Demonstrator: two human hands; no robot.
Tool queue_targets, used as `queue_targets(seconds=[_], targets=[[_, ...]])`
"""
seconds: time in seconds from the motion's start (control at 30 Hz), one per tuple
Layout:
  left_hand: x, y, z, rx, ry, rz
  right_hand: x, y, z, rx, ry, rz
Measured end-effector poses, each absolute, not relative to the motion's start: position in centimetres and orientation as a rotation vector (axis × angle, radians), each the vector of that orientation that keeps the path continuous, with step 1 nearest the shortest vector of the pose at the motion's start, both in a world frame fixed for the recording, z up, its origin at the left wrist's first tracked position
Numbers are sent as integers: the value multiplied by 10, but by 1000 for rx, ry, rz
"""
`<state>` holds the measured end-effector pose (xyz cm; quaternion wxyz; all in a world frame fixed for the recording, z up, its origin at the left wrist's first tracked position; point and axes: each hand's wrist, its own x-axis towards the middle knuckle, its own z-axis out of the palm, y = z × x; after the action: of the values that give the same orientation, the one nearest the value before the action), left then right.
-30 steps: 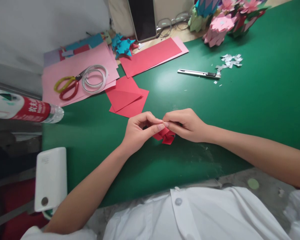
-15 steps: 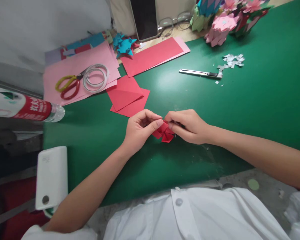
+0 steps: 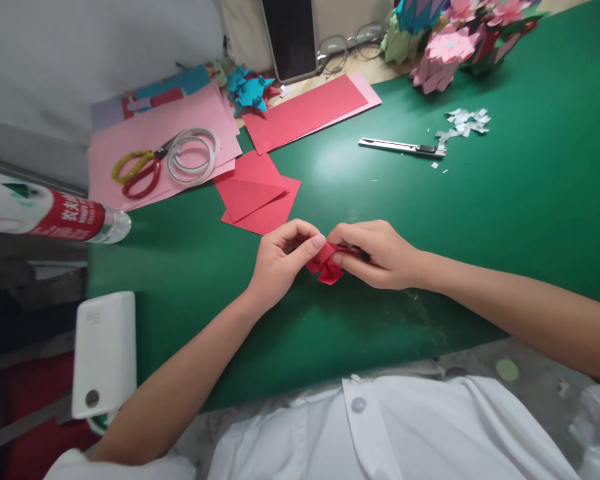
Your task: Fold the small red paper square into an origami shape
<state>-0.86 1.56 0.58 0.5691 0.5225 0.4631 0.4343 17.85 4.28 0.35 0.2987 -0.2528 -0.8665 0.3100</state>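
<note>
Between my hands is a small folded red paper piece (image 3: 329,270), with several pointed flaps facing down toward me. My left hand (image 3: 285,263) pinches its left side, thumb on top and fingers behind. My right hand (image 3: 377,255) is closed on its right side, with thumb and index finger at a flap. The curled fingers hide part of the paper. Just beyond my left hand lie red paper sheets (image 3: 255,187), overlapping on the green table (image 3: 480,233).
Scissors (image 3: 140,172) and tape rolls (image 3: 193,157) rest on pink paper (image 3: 110,147). A utility knife (image 3: 400,146) lies near white paper scraps (image 3: 467,122). Paper flowers (image 3: 443,57) stand at the back right. A bottle (image 3: 75,215) and a white power bank (image 3: 105,353) are at left.
My right thumb and fingers have shifted slightly over the red paper's right flap, and the paper has turned a little. Both hands keep their hold.
</note>
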Motion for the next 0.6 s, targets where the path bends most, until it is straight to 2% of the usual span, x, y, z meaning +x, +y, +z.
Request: queue_targets(seconds=[0.6], targets=[[-9,16,9,1152,1120,1017,177,42,4,-679,-2331,869]])
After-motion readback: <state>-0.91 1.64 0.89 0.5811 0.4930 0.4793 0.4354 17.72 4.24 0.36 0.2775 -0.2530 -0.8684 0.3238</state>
